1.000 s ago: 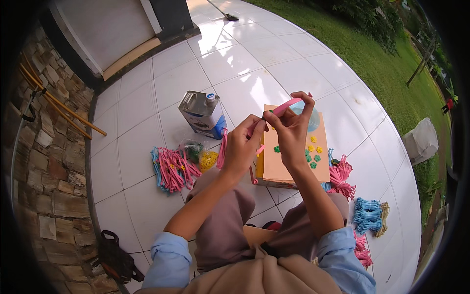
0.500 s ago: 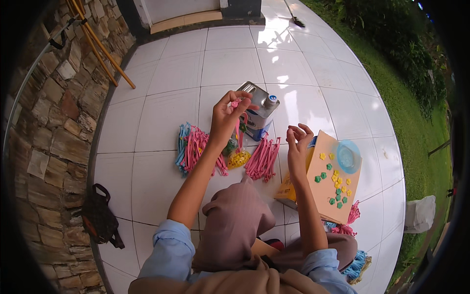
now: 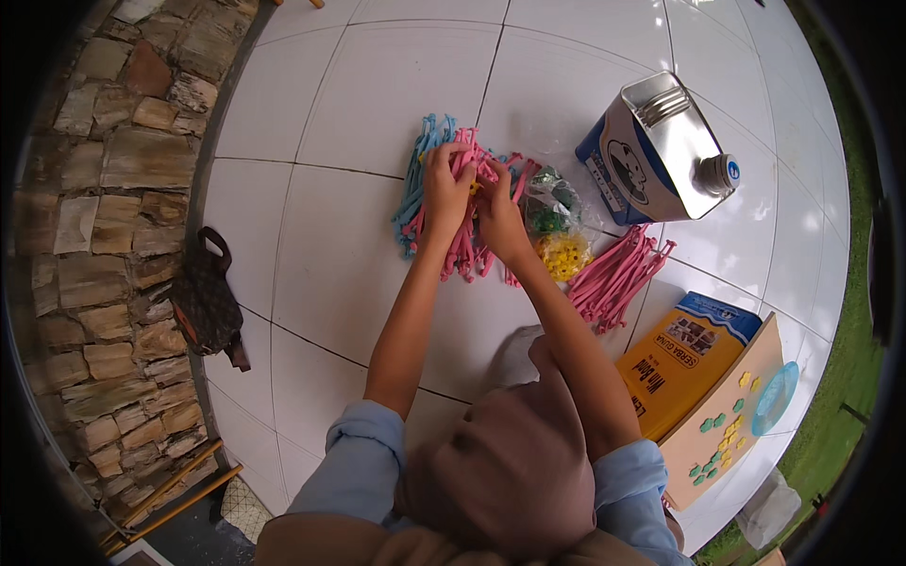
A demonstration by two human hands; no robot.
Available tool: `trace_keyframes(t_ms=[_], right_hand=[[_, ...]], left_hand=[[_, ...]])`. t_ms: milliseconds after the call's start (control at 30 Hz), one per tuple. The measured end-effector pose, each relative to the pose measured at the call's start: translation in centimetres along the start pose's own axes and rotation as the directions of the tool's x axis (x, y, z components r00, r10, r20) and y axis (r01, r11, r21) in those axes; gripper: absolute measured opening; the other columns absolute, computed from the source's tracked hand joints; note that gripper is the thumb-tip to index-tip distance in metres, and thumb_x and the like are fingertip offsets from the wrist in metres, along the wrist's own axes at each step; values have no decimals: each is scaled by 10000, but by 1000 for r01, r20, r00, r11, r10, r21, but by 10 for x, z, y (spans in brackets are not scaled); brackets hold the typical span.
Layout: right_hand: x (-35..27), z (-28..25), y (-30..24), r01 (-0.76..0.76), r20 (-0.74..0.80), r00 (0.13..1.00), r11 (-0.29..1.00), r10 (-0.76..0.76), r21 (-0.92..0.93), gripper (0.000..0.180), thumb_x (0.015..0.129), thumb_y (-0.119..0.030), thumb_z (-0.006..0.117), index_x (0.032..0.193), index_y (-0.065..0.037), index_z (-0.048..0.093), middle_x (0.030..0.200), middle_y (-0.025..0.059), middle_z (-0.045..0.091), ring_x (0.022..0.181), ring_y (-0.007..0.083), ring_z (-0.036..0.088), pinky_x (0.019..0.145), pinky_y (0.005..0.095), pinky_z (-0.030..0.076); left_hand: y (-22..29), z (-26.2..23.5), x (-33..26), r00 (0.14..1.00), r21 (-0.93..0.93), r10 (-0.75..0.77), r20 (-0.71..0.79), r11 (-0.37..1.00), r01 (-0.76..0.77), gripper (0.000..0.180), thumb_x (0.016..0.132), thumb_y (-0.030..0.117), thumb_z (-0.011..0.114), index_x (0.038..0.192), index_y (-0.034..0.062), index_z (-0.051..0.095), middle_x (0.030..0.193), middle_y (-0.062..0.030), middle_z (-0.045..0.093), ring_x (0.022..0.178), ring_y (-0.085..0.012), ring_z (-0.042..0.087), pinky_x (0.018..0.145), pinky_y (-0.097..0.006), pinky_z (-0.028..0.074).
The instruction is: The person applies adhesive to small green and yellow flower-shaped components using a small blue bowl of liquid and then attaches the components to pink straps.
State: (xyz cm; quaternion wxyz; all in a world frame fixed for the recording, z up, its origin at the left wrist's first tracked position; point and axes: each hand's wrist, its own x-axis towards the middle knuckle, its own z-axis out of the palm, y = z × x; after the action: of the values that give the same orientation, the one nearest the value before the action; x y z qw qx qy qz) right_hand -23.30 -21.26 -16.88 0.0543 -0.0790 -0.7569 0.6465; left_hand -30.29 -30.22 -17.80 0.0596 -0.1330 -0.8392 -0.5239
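Note:
My left hand (image 3: 445, 193) and my right hand (image 3: 500, 222) meet over a pile of pink strips with knobbed ends (image 3: 462, 257). The fingers of both are pinched together around what looks like a pink strip, and a small yellow flower piece (image 3: 475, 189) shows between them. Fingers and the pile behind partly hide the held strip. Light blue strips (image 3: 410, 203) lie along the pile's left side. Just right of my right hand sits a clear plastic bag of green pieces (image 3: 552, 200), with yellow flower pieces (image 3: 563, 255) in clear plastic below it.
Another bundle of pink strips (image 3: 618, 280) lies farther right, below a rectangular metal can (image 3: 623, 156). A yellow carton (image 3: 687, 358) bears a tan panel (image 3: 694, 443) with green and yellow flowers and a blue dish (image 3: 776, 401). At left, a dark pouch (image 3: 208, 300) lies near the stone wall (image 3: 142, 226).
My view has turned, so the can and carton appear farther right. My hands, apart and raised before, have come together over the strip pile.

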Motion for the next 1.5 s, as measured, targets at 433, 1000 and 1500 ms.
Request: trace_keyframes(t_ms=[433,1000,1500], right_hand=[[-129,-133,72,-478,-828,536,867,164,-137,376,797,10,576,1126,-1,394,834,84,524,688,160,502,646,289,437],[-183,-174,-178,-183,-715,697,977,51,-108,425,811,-10,602,1169,-35,374,802,134,643,735,173,638,654,268,508],[-337,-264,-279,69,-764,546,927,-344,-368,730,752,-278,717,1284,-44,276,1205,171,443,1113,252,463,907,382,427]], left_hand=[[90,142,-107,765,-271,229,602,960,-74,237,822,-23,472,1042,39,534,1048,-129,511,970,-293,529,815,-380,440],[214,73,-68,425,-300,773,471,593,-747,301,749,91,603,1046,125,566,1080,-69,527,1037,-233,507,838,-387,444],[413,-6,-112,426,-536,832,356,555,-636,133,861,-34,428,968,9,494,819,-120,568,708,-242,581,645,-326,454]])
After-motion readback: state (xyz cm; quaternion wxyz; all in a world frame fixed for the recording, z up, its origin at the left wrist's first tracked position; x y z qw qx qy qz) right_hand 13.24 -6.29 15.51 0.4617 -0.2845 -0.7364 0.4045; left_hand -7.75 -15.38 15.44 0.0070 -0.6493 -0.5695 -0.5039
